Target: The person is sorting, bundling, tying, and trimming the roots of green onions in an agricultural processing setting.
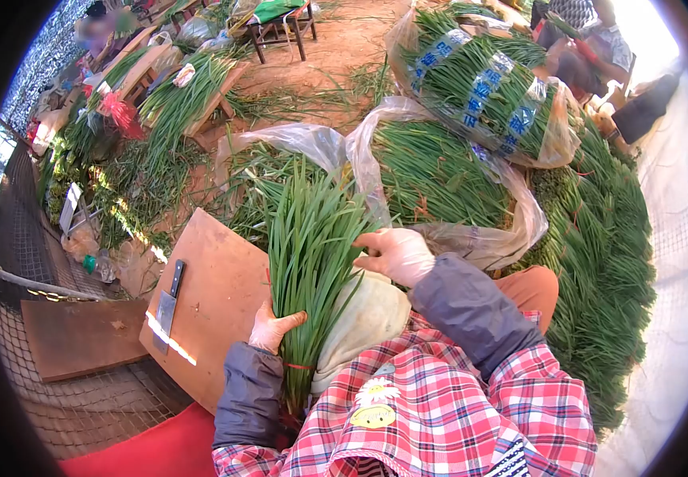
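Observation:
A long bunch of green garlic chives [312, 238] stands upright over my lap, with a red tie around its lower part. My left hand [277, 324] is wrapped around the bunch above that tie, thumb across the front. At the bunch's right edge, my right hand [398, 253] pinches at the outer leaves; its exact hold is partly hidden. Both hands have a pale, thin covering. To the left of the bunch, a tilted brown board [209, 306] carries a knife [170, 302] with a black handle. A pale cloth [368, 318] lies over my knee.
Loose chives lie in an open plastic bag [439, 175] ahead. Behind it rests a full wrapped bundle [479, 91] with blue print. Stacked chives [590, 278] fill the right side. A stool [280, 32] and co-workers [590, 48] are farther back.

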Demonstrator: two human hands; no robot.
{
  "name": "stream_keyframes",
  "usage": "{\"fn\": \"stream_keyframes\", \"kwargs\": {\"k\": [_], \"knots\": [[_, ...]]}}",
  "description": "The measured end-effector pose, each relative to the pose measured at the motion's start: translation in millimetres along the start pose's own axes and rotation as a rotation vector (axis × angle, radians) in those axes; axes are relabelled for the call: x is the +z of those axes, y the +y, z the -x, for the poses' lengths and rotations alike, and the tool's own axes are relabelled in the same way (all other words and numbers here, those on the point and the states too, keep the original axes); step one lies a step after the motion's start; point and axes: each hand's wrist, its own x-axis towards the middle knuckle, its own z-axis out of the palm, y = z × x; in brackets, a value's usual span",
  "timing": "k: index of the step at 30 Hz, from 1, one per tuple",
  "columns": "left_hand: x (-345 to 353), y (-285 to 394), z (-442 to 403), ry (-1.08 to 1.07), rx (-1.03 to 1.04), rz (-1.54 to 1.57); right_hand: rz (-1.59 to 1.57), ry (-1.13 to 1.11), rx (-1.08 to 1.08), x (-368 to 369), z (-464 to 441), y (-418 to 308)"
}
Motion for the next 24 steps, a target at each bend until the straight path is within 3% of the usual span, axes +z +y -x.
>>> {"fn": "stream_keyframes", "kwargs": {"k": [5, 9, 12, 15, 16, 18, 19, 22, 24], "knots": [[-3, -5, -2, -0.028, 0.021, 0.03, 0.205, -0.223, 0.026, 15, -19, -11], [-2, -3, -3, -0.04, -0.013, 0.02, 0.126, -0.198, -0.031, 26, -19, -2], [1, 0, -2, -0.047, -0.02, 0.04, 0.245, -0.202, -0.033, 32, -16, -6], [0, -3, -3, -0.038, -0.015, 0.017, 0.298, -0.068, 0.001, 35, -13, 0], [-1, -5, -3, -0.032, -0.013, 0.0, -0.051, 0.215, 0.021, 65, -29, 51], [-1, -7, -2, -0.039, 0.016, 0.01, -0.26, 0.38, 0.211, 41, -36, 85], [-2, -7, -1, -0.042, 0.029, 0.013, -0.116, 0.262, 0.38, -6, -25, 59], [-1, -6, -1, -0.084, 0.142, -0.016, 0.066, -0.031, 0.487, -35, -22, 75], [-1, -7, -4, -0.106, 0.095, -0.015, -0.065, 0.245, 0.115, -36, -25, 66]]}}
